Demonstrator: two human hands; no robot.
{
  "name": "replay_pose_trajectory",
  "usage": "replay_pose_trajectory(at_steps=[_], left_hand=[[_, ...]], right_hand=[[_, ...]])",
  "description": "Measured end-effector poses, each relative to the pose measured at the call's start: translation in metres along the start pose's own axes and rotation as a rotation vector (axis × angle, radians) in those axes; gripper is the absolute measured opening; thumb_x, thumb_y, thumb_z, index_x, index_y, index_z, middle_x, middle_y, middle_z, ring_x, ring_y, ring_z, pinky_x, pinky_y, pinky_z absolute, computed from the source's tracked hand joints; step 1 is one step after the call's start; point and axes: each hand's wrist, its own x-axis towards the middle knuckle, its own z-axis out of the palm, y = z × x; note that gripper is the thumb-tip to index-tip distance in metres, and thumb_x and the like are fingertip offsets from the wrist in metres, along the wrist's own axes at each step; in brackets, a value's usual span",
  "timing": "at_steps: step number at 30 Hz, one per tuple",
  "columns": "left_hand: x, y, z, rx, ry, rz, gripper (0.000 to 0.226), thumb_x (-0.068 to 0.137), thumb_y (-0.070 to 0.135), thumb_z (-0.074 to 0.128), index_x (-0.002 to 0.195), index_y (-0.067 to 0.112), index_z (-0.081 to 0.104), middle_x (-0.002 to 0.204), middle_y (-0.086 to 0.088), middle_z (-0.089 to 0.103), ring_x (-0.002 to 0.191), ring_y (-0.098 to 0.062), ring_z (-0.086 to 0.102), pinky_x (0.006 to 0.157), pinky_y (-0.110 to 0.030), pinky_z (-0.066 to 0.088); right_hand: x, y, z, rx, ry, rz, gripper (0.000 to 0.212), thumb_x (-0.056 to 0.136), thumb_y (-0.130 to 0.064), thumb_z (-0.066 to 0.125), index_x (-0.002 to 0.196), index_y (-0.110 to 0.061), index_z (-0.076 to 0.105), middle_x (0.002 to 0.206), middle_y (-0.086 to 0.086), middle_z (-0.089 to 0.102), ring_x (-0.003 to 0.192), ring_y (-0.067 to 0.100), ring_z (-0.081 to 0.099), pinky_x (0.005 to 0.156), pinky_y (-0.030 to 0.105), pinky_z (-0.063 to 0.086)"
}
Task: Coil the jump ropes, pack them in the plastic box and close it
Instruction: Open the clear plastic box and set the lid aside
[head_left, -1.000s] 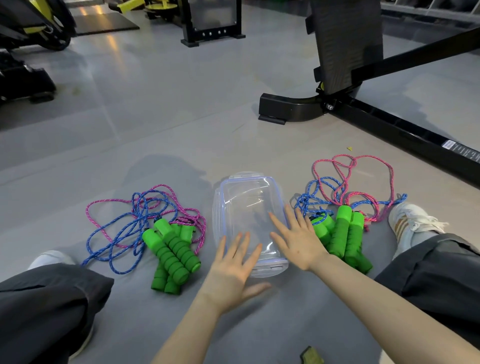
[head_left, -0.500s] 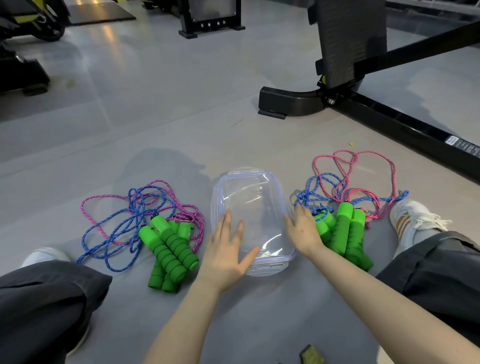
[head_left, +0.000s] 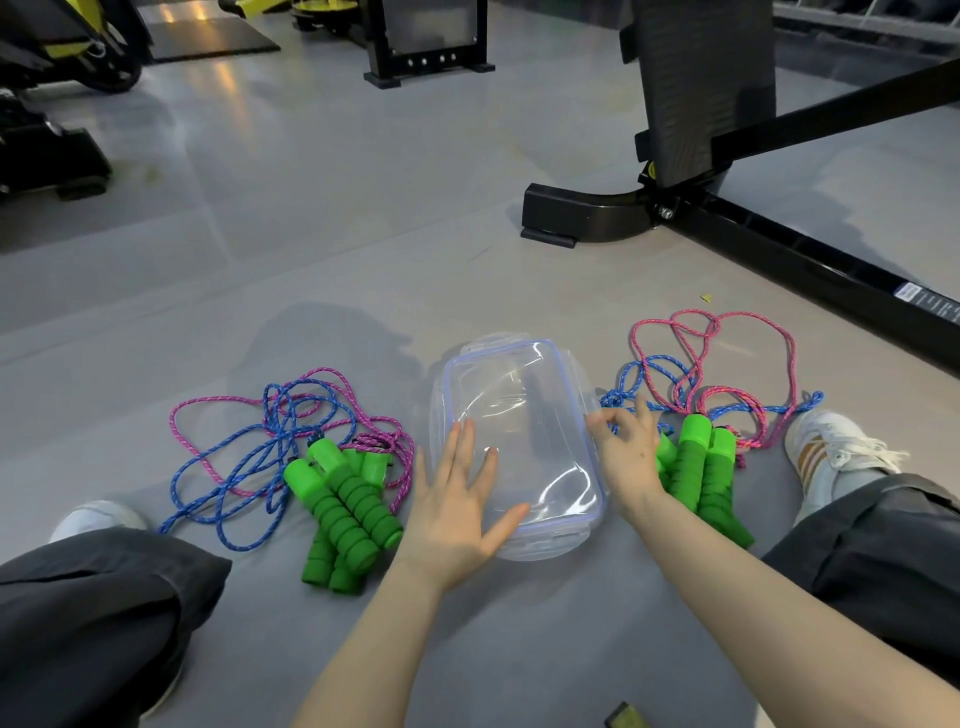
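A clear plastic box (head_left: 519, 405) with its lid on lies on the grey floor between my legs. My left hand (head_left: 460, 512) rests flat on the lid's near left part, fingers straight. At the box's right edge, my right hand (head_left: 626, 452) has its fingers curled around the right side latch. Left of the box lies a loose tangle of pink and blue jump ropes (head_left: 270, 441) with green foam handles (head_left: 340, 506). A second tangle of pink and blue ropes (head_left: 711, 364) with green handles (head_left: 698, 467) lies to the right, partly behind my right hand.
A black gym machine frame (head_left: 779, 249) runs across the floor at the back right. My legs in dark trousers and white shoes (head_left: 831, 447) flank the box. More black and yellow equipment (head_left: 52, 104) stands at the far left.
Both hands slid forward over the lid. My right hand moved from flat on the lid to its right edge and curled its fingers at the latch.
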Motion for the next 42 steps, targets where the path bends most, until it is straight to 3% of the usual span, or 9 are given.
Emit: replay_pose_trajectory(at_steps=[4,6,9,16,19,24,31,35,42], left_hand=[[-0.006,-0.006,0.0,0.049,0.063,0.019,0.074,0.094,0.066,0.012,0.14,0.018,0.045,0.153,-0.019,0.025,0.142,-0.03,0.016,0.102,-0.069,0.02],[-0.01,-0.008,0.0,0.061,0.126,0.024,0.076,0.093,0.068,0.014,0.144,0.017,0.037,0.154,-0.019,0.025,0.142,-0.03,0.018,0.103,-0.069,0.02],[-0.015,-0.011,0.002,0.116,0.168,0.029,0.086,0.088,0.074,0.019,0.145,0.011,0.033,0.153,-0.019,0.025,0.142,-0.03,0.02,0.106,-0.066,0.019],[-0.014,0.002,0.016,0.28,0.144,0.112,0.086,0.078,0.065,0.038,0.131,-0.001,0.054,0.149,-0.019,0.028,0.137,-0.031,0.028,0.1,-0.066,0.021],[-0.009,0.009,0.021,0.318,0.161,0.077,0.092,0.065,0.063,0.072,0.128,-0.002,0.056,0.144,-0.021,0.041,0.135,-0.029,0.031,0.096,-0.067,0.028],[-0.007,0.004,0.025,0.337,0.242,0.026,0.094,0.051,0.057,0.084,0.122,-0.002,0.062,0.138,-0.023,0.049,0.132,-0.031,0.033,0.091,-0.071,0.035],[0.012,0.017,0.028,0.311,0.291,-0.028,0.092,0.043,0.062,0.084,0.113,0.005,0.069,0.137,-0.022,0.05,0.132,-0.033,0.031,0.095,-0.071,0.029],[0.018,0.038,0.033,0.264,0.255,0.048,0.046,0.041,0.06,0.086,0.067,0.025,0.072,0.139,-0.021,0.047,0.135,-0.038,0.021,0.1,-0.067,0.022],[0.007,0.019,0.023,0.261,0.203,0.048,0.046,0.029,0.037,0.095,0.044,0.021,0.055,0.126,-0.018,0.06,0.125,-0.043,0.036,0.072,-0.074,0.039]], right_hand=[[0.006,-0.003,-0.002,0.303,-0.112,0.127,0.015,0.087,-0.017,0.059,0.074,-0.019,0.066,0.144,0.011,0.041,0.14,0.017,0.027,0.113,0.035,0.026],[0.009,-0.009,-0.01,0.493,-0.212,0.183,0.014,0.09,-0.012,0.056,0.078,-0.012,0.063,0.108,0.01,0.063,0.104,0.022,0.058,0.086,0.029,0.05],[0.009,-0.027,-0.026,0.63,-0.305,0.165,0.015,0.094,-0.003,0.045,0.084,-0.007,0.055,0.065,0.0,0.064,0.061,0.013,0.062,0.054,0.019,0.051],[0.015,-0.037,-0.051,0.401,-0.209,0.019,0.017,0.095,-0.007,0.048,0.081,-0.011,0.056,0.073,0.002,0.058,0.062,0.014,0.056,0.057,0.023,0.047],[0.012,-0.035,-0.05,0.328,-0.189,-0.028,0.018,0.097,-0.011,0.046,0.081,-0.015,0.052,0.066,-0.008,0.066,0.062,0.012,0.061,0.059,0.026,0.048],[0.015,-0.034,-0.054,0.57,-0.362,0.016,0.015,0.097,-0.008,0.043,0.083,-0.01,0.047,0.078,-0.001,0.072,0.079,0.022,0.072,0.08,0.04,0.051],[0.042,-0.047,-0.083,0.793,-0.293,0.002,0.029,0.096,-0.005,0.04,0.072,-0.017,0.052,0.081,0.004,0.072,0.074,0.024,0.072,0.065,0.037,0.06],[0.052,-0.037,-0.097,0.638,-0.212,0.045,0.024,0.097,-0.007,0.042,0.076,-0.017,0.046,0.067,-0.001,0.066,0.063,0.015,0.07,0.064,0.029,0.059],[0.049,-0.038,-0.106,0.466,-0.14,-0.012,0.023,0.097,-0.01,0.045,0.078,-0.019,0.055,0.058,-0.014,0.061,0.051,0.001,0.056,0.052,0.014,0.048]])
